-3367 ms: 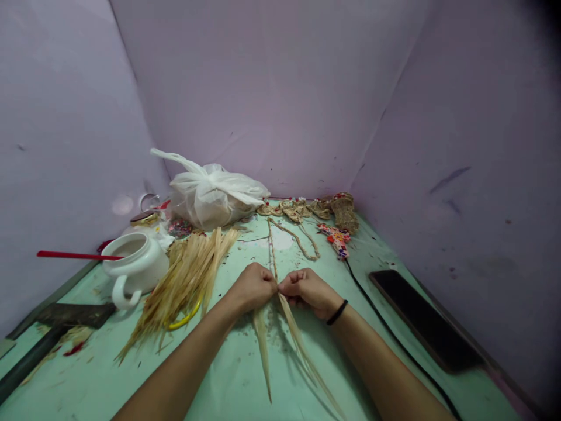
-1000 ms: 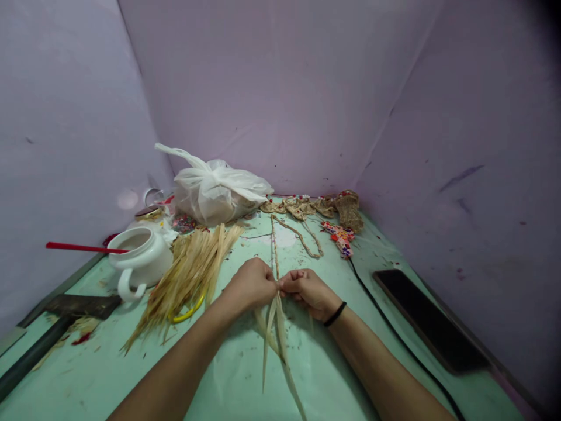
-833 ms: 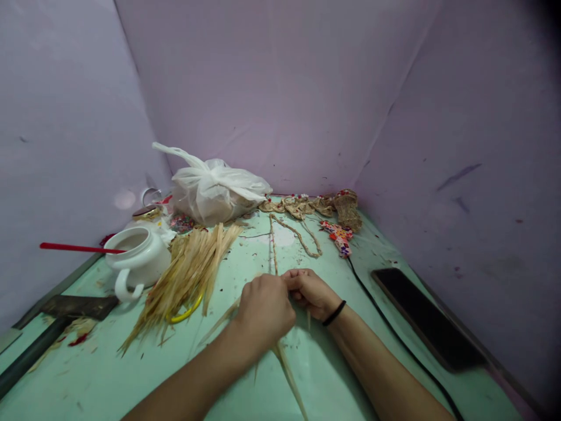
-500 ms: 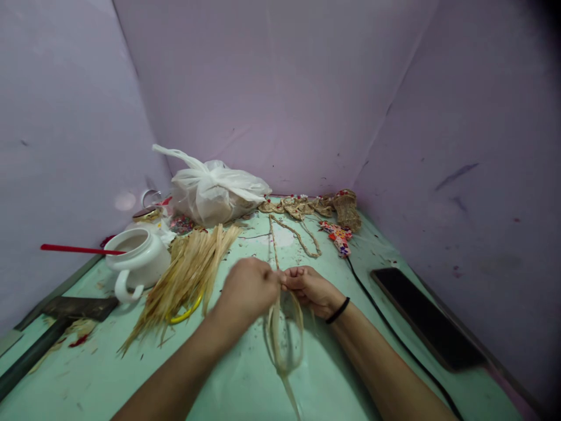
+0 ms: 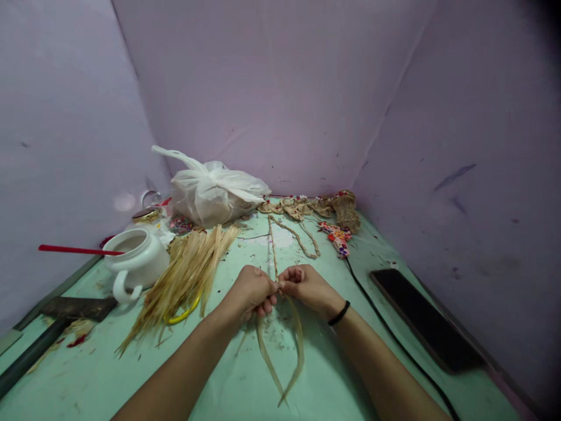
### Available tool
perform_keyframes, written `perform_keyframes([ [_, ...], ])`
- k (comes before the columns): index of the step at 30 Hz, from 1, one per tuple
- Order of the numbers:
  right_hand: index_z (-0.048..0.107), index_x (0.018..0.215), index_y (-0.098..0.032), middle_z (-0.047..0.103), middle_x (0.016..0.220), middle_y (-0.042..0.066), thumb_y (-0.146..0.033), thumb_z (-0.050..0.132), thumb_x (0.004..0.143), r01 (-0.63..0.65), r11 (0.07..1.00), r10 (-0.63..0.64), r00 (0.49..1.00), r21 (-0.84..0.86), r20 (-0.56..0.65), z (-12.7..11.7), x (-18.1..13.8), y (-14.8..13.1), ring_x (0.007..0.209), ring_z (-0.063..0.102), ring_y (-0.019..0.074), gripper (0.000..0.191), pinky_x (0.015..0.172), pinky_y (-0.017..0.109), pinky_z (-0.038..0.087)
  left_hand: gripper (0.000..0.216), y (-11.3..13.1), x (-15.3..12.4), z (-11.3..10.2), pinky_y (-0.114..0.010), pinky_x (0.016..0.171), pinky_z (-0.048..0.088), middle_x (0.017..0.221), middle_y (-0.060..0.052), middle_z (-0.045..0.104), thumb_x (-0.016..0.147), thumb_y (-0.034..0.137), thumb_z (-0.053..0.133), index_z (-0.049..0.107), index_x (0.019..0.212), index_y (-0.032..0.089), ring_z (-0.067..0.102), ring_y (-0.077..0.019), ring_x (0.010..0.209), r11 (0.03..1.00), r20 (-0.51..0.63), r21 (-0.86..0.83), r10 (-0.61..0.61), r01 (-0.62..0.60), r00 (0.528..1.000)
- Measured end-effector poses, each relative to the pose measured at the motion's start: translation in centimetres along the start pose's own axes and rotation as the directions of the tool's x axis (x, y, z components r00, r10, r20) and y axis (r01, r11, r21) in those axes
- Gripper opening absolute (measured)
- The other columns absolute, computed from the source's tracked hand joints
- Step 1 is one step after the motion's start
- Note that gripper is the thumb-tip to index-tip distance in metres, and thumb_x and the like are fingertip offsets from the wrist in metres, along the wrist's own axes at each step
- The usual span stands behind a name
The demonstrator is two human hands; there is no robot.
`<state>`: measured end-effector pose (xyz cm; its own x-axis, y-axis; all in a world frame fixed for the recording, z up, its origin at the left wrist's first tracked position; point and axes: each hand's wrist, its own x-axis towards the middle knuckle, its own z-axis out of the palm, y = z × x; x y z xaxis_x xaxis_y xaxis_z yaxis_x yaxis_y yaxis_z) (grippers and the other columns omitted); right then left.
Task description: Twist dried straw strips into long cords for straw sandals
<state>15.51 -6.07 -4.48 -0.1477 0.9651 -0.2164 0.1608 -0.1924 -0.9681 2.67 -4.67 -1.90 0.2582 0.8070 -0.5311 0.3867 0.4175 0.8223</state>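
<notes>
My left hand [image 5: 254,290] and my right hand [image 5: 309,287] meet at the middle of the green table. Both are closed, pinching the near end of a thin braided straw cord [image 5: 272,245] between thumbs and fingers. Beyond the hands the cord runs away from me, then loops back to the right. Loose flat straw strands [image 5: 299,345] hang below the fingers and cross at their tips on the tabletop. The exact point of the grip is covered by the fingertips. To the left lies a bundle of dry straw strips [image 5: 184,269] with a yellow ring-like handle [image 5: 186,314] beside it.
A white pot [image 5: 140,263] with a red stick [image 5: 79,249] stands left, near a hammer-like tool [image 5: 79,307]. Behind are a tied plastic bag [image 5: 217,193] and woven straw pieces [image 5: 298,207]. Rightward lie a patterned item [image 5: 336,235] with a black cable [image 5: 381,316] and a phone [image 5: 425,318].
My left hand has shifted slightly down and turned, its lower fingers now showing. The strands below, earlier bunched in a loop, now hang spread apart. My right hand stays nearly in place.
</notes>
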Motion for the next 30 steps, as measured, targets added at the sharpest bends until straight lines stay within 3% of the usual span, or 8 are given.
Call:
perform_keyframes([
  [6,0.058,0.052,-0.012,0.050,0.043,0.000,-0.024,0.052,0.061,0.011,0.880,-0.105,0.980,-0.476,-0.171,-0.2,-0.3,0.4,0.044,0.039,0.0073,0.016,0.041,0.019,0.024,0.011,-0.3,0.0,0.3,-0.018,0.030,0.018,0.030,0.005,0.037,0.058,0.014,0.047,0.045,0.048,0.014,0.027,-0.0051,0.025,0.997,-0.044,0.075,0.019,-0.016,0.999],
  [12,0.061,0.051,-0.013,0.054,0.042,0.003,-0.022,0.053,0.059,-0.082,0.810,-0.044,0.979,-0.581,-0.200,0.3,-1.6,-1.3,0.042,0.042,0.0092,0.015,0.041,0.022,0.024,0.009,-0.9,0.5,0.7,-0.020,0.030,0.017,0.028,0.005,0.034,0.053,0.015,0.045,0.045,0.045,0.015,0.028,-0.0070,0.025,0.996,-0.088,0.093,0.013,-0.005,0.996],
  [16,0.062,0.053,-0.016,0.060,0.049,0.006,-0.019,0.052,0.060,-0.019,0.712,-0.182,0.960,-0.702,-0.211,1.9,-2.5,-1.8,0.044,0.045,0.0113,0.013,0.044,0.024,0.023,0.015,-1.2,0.9,0.4,-0.019,0.030,0.017,0.028,0.003,0.034,0.053,0.019,0.045,0.044,0.040,0.015,0.029,-0.0064,0.025,0.999,-0.027,0.023,-0.027,0.027,0.999],
  [21,0.064,0.056,-0.018,0.063,0.056,0.008,-0.019,0.051,0.065,0.048,0.582,-0.284,0.948,-0.812,-0.147,2.8,-3.4,-1.8,0.049,0.049,0.0135,0.016,0.047,0.025,0.022,0.010,-1.0,0.9,-0.3,-0.018,0.031,0.014,0.030,0.005,0.035,0.051,0.015,0.046,0.045,0.042,0.014,0.026,-0.0038,0.026,0.991,0.012,-0.017,0.134,-0.134,0.991],
  [24,0.061,0.052,-0.018,0.059,0.050,0.004,-0.025,0.057,0.063,0.061,0.727,-0.207,0.969,-0.684,-0.134,1.4,-3.2,-2.1,0.046,0.047,0.0117,0.014,0.045,0.024,0.025,0.006,-0.7,0.8,-0.9,-0.017,0.032,0.015,0.033,0.005,0.037,0.051,0.016,0.051,0.049,0.046,0.012,0.025,-0.0020,0.028,0.985,0.099,-0.030,0.174,-0.172,0.980],
  [27,0.055,0.052,-0.016,0.057,0.050,0.003,-0.030,0.056,0.066,-0.017,0.964,-0.052,0.967,-0.266,-0.250,0.0,-2.5,-2.4,0.046,0.046,0.0101,0.020,0.046,0.022,0.033,0.009,-0.7,1.0,-1.5,-0.018,0.033,0.015,0.035,0.005,0.039,0.053,0.019,0.053,0.050,0.050,0.012,0.026,-0.0022,0.029,0.981,0.162,-0.050,0.193,-0.187,0.968],
  [28,0.053,0.053,-0.016,0.057,0.052,0.003,-0.029,0.055,0.067,-0.066,0.993,0.038,0.967,-0.102,-0.253,-0.2,-2.3,-2.5,0.047,0.047,0.0098,0.019,0.047,0.022,0.035,0.008,-0.7,1.0,-1.5,-0.018,0.033,0.015,0.035,0.005,0.039,0.054,0.019,0.053,0.051,0.051,0.012,0.026,-0.0023,0.029,0.980,0.172,-0.054,0.196,-0.189,0.966],
  [30,0.052,0.057,-0.015,0.057,0.055,0.003,-0.025,0.053,0.068,-0.181,0.970,0.201,0.972,0.160,-0.120,0.0,-2.1,-2.4,0.049,0.050,0.0099,0.015,0.050,0.022,0.039,0.005,-0.7,1.1,-1.6,-0.018,0.033,0.015,0.035,0.005,0.040,0.054,0.017,0.051,0.051,0.052,0.012,0.027,-0.0026,0.028,0.979,0.180,-0.053,0.201,-0.195,0.963],
])
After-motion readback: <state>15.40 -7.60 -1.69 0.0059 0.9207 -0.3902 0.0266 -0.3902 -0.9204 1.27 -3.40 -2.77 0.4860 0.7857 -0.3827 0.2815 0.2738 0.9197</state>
